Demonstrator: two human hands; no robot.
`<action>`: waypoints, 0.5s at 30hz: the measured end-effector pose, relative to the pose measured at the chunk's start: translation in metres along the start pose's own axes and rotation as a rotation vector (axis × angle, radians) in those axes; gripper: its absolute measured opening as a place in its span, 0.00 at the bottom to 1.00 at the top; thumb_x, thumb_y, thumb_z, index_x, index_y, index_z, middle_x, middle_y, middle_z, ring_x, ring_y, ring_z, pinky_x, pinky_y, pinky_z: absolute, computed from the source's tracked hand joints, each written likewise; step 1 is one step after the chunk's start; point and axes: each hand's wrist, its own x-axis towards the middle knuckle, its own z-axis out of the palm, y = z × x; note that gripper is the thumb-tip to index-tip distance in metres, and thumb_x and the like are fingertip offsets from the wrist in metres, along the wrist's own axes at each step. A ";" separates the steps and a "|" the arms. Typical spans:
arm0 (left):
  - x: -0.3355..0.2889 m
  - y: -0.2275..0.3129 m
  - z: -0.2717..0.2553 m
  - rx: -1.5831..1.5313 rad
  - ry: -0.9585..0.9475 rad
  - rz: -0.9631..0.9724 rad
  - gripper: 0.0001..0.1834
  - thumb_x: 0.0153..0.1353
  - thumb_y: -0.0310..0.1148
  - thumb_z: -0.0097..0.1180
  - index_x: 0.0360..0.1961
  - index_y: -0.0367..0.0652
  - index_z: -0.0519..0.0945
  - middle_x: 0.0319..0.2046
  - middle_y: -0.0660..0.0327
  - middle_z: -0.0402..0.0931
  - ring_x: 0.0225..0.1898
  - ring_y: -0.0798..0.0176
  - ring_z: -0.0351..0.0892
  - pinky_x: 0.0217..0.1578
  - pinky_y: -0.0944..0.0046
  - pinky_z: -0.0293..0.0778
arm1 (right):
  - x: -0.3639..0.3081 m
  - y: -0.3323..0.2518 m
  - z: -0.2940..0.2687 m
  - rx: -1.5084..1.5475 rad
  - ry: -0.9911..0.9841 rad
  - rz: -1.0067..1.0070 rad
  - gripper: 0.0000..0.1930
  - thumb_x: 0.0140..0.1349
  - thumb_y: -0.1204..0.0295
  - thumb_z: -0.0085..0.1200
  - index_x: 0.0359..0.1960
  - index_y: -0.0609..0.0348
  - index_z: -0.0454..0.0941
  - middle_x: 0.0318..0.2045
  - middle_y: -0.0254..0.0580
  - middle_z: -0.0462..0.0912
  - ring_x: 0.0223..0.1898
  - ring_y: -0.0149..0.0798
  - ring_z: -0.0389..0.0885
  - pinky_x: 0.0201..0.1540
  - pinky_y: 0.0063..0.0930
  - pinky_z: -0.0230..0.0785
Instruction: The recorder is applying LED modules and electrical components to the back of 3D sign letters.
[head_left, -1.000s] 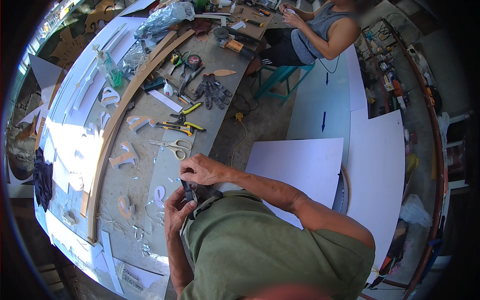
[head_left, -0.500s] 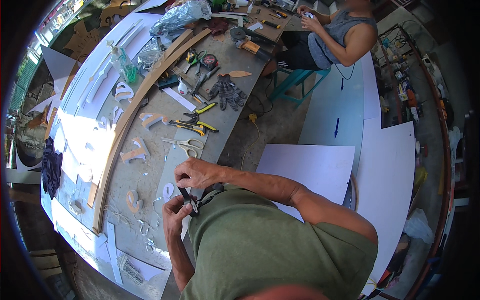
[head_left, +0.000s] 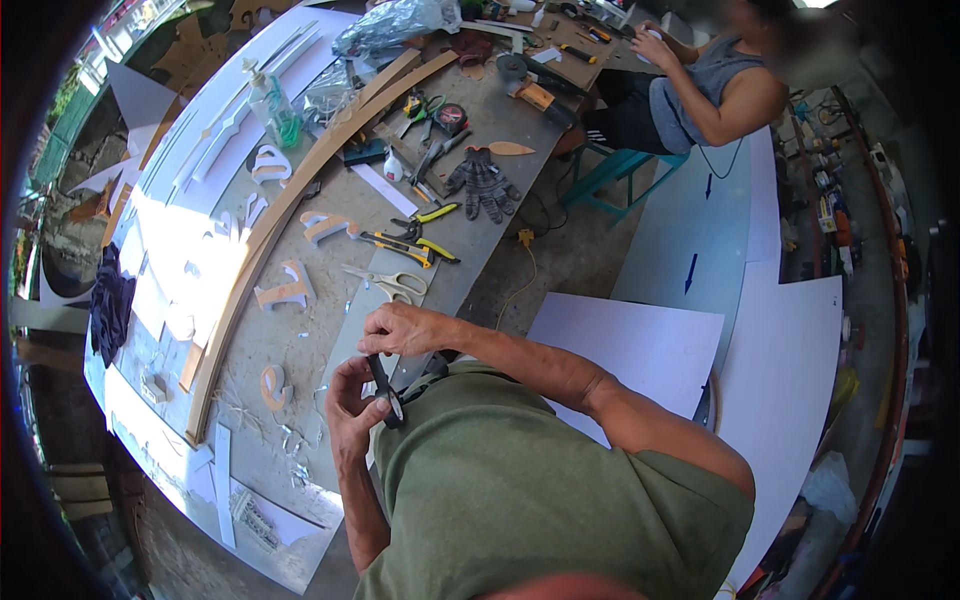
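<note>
Both hands are working close to the chest, right at the near edge of the desk. Left hand is curling its grip shut around a small dark tool, the thumb and fingers pinching its lower end. Right hand is arching over from above, its fingertips pressed together on the tool's upper end, so the tool is sitting slanted between the two hands, just above the green shirt.

Further out on the desk, pale-handled scissors are lying just beyond the right hand, and yellow-handled pliers are lying near them. A pair of grey gloves is resting farther up, beside cut-out letters and a long curved wooden strip. Another person is sitting at the far end, well apart. White sheets are lying on the floor to the right.
</note>
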 end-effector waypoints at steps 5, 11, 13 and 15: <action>0.007 0.014 0.003 -0.104 -0.097 0.019 0.45 0.47 0.28 0.77 0.66 0.37 0.66 0.52 0.55 0.75 0.54 0.61 0.74 0.43 0.65 0.82 | -0.003 0.016 0.000 0.065 0.112 -0.054 0.21 0.69 0.55 0.57 0.34 0.66 0.85 0.20 0.40 0.80 0.25 0.31 0.78 0.29 0.29 0.69; -0.009 0.004 -0.010 -0.116 -0.022 -0.065 0.36 0.49 0.27 0.76 0.60 0.33 0.78 0.53 0.58 0.75 0.54 0.63 0.74 0.47 0.65 0.83 | 0.002 0.004 0.011 0.125 -0.023 0.051 0.22 0.70 0.54 0.56 0.35 0.66 0.85 0.21 0.41 0.80 0.24 0.31 0.78 0.29 0.30 0.69; -0.015 -0.002 -0.015 -0.113 0.005 -0.066 0.36 0.48 0.27 0.76 0.61 0.33 0.78 0.53 0.58 0.76 0.54 0.63 0.75 0.48 0.64 0.82 | 0.008 0.005 0.017 0.088 -0.036 0.033 0.22 0.70 0.54 0.56 0.35 0.66 0.85 0.21 0.42 0.80 0.24 0.33 0.78 0.29 0.31 0.69; -0.021 -0.005 -0.020 -0.114 0.034 -0.068 0.36 0.48 0.28 0.76 0.61 0.33 0.78 0.54 0.58 0.76 0.54 0.63 0.75 0.49 0.63 0.82 | 0.014 0.009 0.026 0.049 -0.050 0.015 0.22 0.71 0.54 0.55 0.35 0.65 0.85 0.21 0.44 0.80 0.24 0.35 0.78 0.29 0.33 0.69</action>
